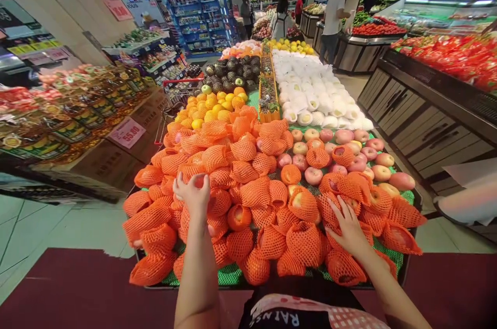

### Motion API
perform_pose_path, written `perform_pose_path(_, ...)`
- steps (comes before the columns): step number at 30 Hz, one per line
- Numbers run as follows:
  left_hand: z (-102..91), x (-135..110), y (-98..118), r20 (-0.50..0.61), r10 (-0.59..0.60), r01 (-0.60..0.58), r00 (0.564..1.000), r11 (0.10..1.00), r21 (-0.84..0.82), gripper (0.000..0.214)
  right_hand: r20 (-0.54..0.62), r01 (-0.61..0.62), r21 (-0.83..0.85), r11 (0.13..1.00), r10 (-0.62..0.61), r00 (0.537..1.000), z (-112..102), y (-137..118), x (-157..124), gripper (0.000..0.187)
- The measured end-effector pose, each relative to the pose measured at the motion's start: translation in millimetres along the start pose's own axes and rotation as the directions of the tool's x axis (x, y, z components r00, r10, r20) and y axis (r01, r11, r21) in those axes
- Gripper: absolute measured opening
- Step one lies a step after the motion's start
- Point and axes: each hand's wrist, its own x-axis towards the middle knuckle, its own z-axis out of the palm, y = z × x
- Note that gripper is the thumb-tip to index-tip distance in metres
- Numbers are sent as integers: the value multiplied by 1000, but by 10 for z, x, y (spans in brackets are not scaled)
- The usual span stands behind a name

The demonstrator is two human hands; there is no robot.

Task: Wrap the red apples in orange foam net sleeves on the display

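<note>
Apples in orange foam nets (254,191) cover the front of the fruit stand in a loose heap. My left hand (193,193) is over the left part of this heap, its fingers curved and apart, with nothing visibly gripped. On the right, my right hand (347,226) rests with spread fingers on or just above other netted apples (353,186). Bare red-yellow apples (313,175) lie beyond it, a few of them in nets. The undersides of both hands are hidden.
White-wrapped fruit (316,88), oranges (213,106) and dark netted fruit (233,72) fill the far part of the stand, split by an orange planter box (268,93). Bottled oil (46,134) stands left. A wooden produce counter (419,103) runs along the right. Several people stand further back.
</note>
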Motion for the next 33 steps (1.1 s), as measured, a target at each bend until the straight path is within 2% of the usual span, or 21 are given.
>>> perform_pose_path(3, 69, 266, 266, -20, 106, -107, 994, 993, -59, 26, -34, 6, 10, 1000, -5, 999, -55, -30, -26, 77)
perform_pose_path(6, 233, 600, 584, 89, 225, -215, 970, 970, -116, 27, -76, 7, 31, 999, -5, 997, -139, -89, -10, 73)
perform_pose_path(9, 448, 917, 833, 190, 295, -270, 936, 951, -149, 27, -128, 15, 64, 998, -6, 992, -226, -154, -2, 68)
perform_pose_path(12, 617, 1126, 966, 217, 316, -286, 923, 945, -161, 23, -195, 59, 94, 994, -40, 980, -294, -196, -42, 61)
perform_pose_path(15, 657, 1128, 1019, 165, 369, -337, 915, 922, -190, 29, -271, 70, 113, 991, -37, 962, -352, -213, -146, 51)
perform_pose_path(18, 565, 853, 1039, 50, 472, -447, 880, 860, -248, 34, -336, 11, 145, 989, 38, 941, -427, -248, -286, 41)
perform_pose_path(21, 429, 350, 1016, -34, 576, -554, 817, 766, -325, 29, -343, -15, 193, 981, 81, 936, -539, -358, -391, 33)
perform_pose_path(23, 370, -18, 971, -46, 636, -601, 770, 700, -386, 24, -326, -9, 247, 969, 92, 941, -633, -482, -407, 31)
perform_pose_path(26, 375, -488, 904, 12, 714, -629, 700, 624, -464, 15, -303, 40, 379, 924, 83, 949, -779, -721, -333, 29)
perform_pose_path(28, 415, -731, 886, 74, 774, -642, 629, 571, -512, 10, -271, 50, 490, 870, 98, 958, -869, -894, -240, 29)
perform_pose_path(30, 435, -947, 891, 112, 839, -661, 532, 494, -565, 10, -234, 56, 591, 805, 104, 967, -949, -1068, -144, 29)
perform_pose_path(33, 392, -1277, 888, 41, 923, -686, 383, 314, -656, 27, -167, 84, 705, 705, 50, 985, -1010, -1287, -35, 30)
